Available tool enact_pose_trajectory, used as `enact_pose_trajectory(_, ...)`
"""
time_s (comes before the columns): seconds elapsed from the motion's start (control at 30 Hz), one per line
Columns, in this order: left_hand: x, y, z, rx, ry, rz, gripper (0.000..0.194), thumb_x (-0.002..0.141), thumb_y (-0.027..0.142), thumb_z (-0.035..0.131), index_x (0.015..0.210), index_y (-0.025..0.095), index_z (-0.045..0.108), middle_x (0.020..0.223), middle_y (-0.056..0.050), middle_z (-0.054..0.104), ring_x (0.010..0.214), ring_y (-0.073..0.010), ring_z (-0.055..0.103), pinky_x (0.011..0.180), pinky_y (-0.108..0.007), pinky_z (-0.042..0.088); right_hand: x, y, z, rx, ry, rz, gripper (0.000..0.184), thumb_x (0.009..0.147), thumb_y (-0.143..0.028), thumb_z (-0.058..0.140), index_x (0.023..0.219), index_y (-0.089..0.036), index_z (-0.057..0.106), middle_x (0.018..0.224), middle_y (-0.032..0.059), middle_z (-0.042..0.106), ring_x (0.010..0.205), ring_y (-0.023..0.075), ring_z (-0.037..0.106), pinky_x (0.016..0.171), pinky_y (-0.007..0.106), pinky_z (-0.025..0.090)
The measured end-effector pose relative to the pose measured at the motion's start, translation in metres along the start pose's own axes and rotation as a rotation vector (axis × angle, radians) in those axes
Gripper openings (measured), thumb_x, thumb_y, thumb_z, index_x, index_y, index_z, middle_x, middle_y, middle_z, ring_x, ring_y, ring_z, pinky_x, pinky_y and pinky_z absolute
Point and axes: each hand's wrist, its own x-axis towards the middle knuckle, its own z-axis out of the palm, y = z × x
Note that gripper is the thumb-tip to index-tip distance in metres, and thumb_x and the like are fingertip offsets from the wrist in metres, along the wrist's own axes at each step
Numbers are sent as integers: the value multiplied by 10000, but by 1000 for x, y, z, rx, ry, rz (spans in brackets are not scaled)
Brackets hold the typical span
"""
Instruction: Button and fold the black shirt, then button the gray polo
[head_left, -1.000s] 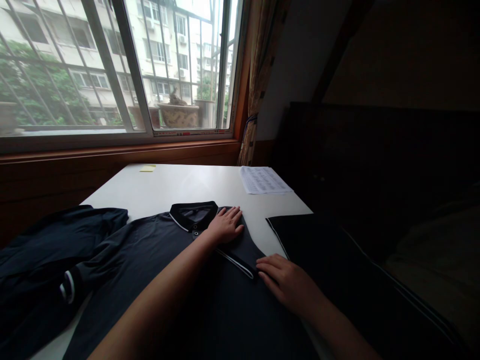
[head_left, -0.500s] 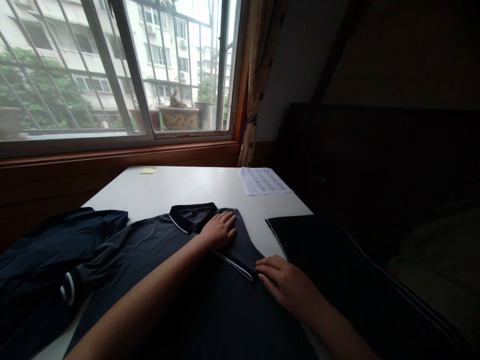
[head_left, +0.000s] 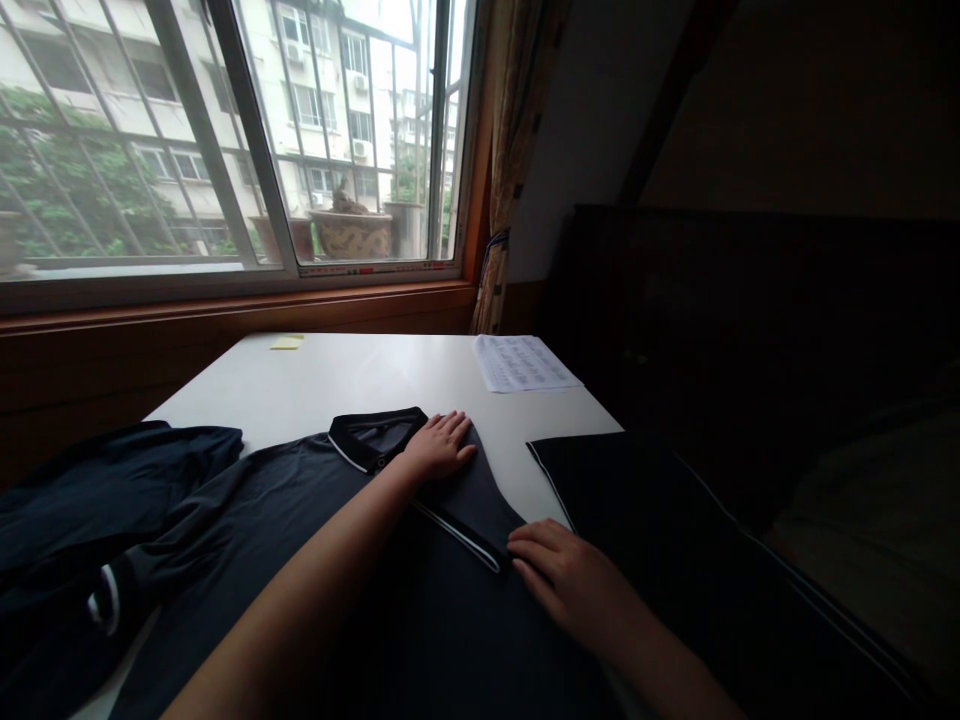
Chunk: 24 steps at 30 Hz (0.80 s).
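A dark polo shirt is spread on the white table, its collar edged in white and pointing toward the window. Its right-hand sleeve is folded inward over the body, with the white-striped cuff lying slantwise. My left hand rests flat on the shirt's shoulder beside the collar, fingers stretched out. At the folded side edge near the cuff, my right hand touches the fabric with extended fingers; its thumb is hidden. The other sleeve sticks out to the left.
A dark garment lies bunched at the left. Another dark, white-piped cloth lies at the right. Printed sheets and a yellow sticky note are on the far part of the white table, below the window.
The view has shifted slightly, moving things a little left in it. Both hands remain on the same parts of the shirt, with little visible movement.
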Motion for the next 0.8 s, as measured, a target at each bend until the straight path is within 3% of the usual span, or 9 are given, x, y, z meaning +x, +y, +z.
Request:
enact_pose_trajectory(0.23, 14, -5, 3, 6, -16, 24, 658, 1032, 591, 245, 1556, 210, 358, 1607, -100, 388, 1488, -253, 344, 1218, -458, 241, 0, -1, -2, 14, -26, 25, 270, 944, -150, 573, 1148, -241, 726, 1146, 68, 703, 1061, 223, 657, 965, 368, 550)
enact_pose_trajectory(0.43, 13, 3, -2, 40, 81, 13, 587, 1052, 501, 256, 1528, 190, 400, 1542, -125, 475, 1431, -279, 401, 1157, -464, 317, 1, -4, -5, 34, -45, 39, 261, 938, -154, 575, 1128, -239, 731, 1149, 67, 700, 1061, 225, 653, 970, 369, 544)
enact_pose_trajectory(0.63, -8, 7, -16, 103, 171, -50, 381, 1028, 326, 379, 1173, 127, 670, 1164, -200, 651, 1121, -330, 562, 981, -475, 448, 1, -5, -8, 47, -47, 40, 258, 935, -151, 578, 1120, -243, 732, 1142, 63, 701, 1061, 224, 651, 974, 369, 540)
enact_pose_trajectory(0.8, -16, 0, -18, 127, 166, -49, 327, 1015, 298, 416, 1051, 145, 703, 1046, -180, 653, 1036, -315, 565, 944, -467, 461, 1, -4, -7, 36, -24, 32, 247, 938, -163, 573, 1107, -244, 733, 1130, 67, 704, 1048, 224, 655, 956, 363, 549)
